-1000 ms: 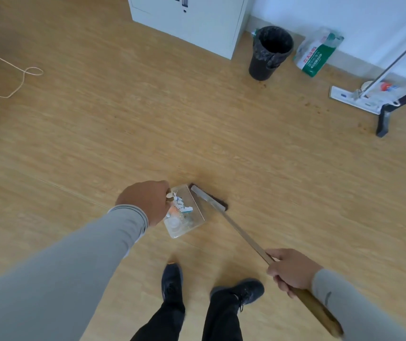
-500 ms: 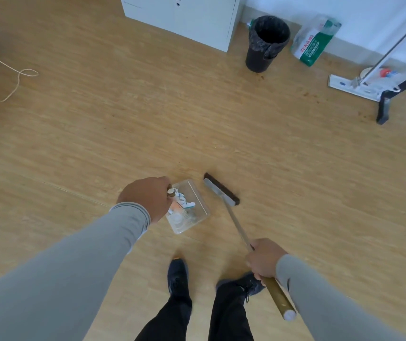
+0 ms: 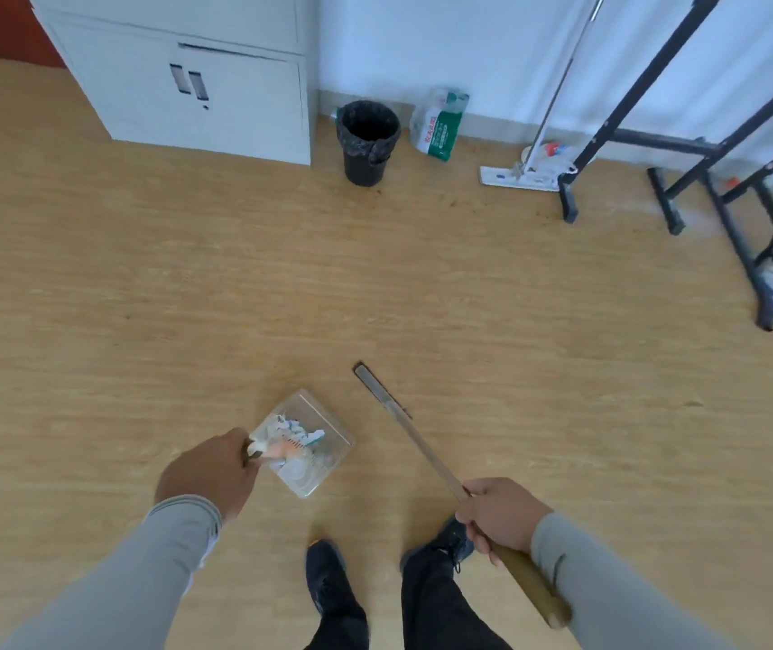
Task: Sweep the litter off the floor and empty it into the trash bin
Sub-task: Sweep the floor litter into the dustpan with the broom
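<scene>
My left hand grips the handle of a clear plastic dustpan, held just above the wooden floor. Crumpled white, blue and orange litter lies inside the pan. My right hand is closed around the wooden handle of a broom, whose dark narrow head points away from me, right of the dustpan and apart from it. The black trash bin, lined with a black bag, stands open by the far wall next to a white cabinet.
A white metal cabinet stands left of the bin. A green and white bag and a flat mop lean at the wall to its right. Black metal stands crowd the right side. My feet are below.
The view has tilted up and shifted, so the bin, cabinet and black stands show more fully. The broom head has drawn further away from the dustpan. Both hands keep their grips.
</scene>
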The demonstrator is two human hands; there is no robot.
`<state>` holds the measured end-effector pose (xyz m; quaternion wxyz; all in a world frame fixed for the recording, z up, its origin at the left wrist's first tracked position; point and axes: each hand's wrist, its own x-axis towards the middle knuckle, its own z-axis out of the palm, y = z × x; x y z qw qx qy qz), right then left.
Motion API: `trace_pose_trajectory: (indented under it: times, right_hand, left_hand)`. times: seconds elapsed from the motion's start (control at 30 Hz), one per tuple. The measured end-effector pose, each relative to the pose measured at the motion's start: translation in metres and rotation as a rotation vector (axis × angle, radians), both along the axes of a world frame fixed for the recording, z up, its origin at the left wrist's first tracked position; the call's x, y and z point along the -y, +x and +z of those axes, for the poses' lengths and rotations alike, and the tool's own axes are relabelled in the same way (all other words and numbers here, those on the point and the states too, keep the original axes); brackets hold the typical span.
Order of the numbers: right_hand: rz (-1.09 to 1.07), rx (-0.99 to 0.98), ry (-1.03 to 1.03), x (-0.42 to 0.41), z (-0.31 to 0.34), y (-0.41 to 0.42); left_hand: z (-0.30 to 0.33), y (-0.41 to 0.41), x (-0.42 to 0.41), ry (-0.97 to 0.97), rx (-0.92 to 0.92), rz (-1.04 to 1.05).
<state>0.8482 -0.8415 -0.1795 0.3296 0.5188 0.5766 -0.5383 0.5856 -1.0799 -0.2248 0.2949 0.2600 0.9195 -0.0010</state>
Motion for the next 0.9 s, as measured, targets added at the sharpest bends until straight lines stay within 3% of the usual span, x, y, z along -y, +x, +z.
trace_pose_trajectory:
  times: [0.2,0.4,0.9]
  right_hand:
    - [-0.373,0.035,-0.005,-0.021,0.040,0.032]
    - [-0.719,-0.064,-0.049,-0.026,0.075,0.057]
    - [-1.094,-0.284,-0.071,-0.045,0.081,0.119]
  left_hand:
    - [0.060,0.010,0.001,0.058,-0.047,-0.037]
    - [0.106,0.019,-0.002,0.161,-0.078,-0.065]
    - [0.145,0.050,-0.083,0.229,-0.148,-0.268]
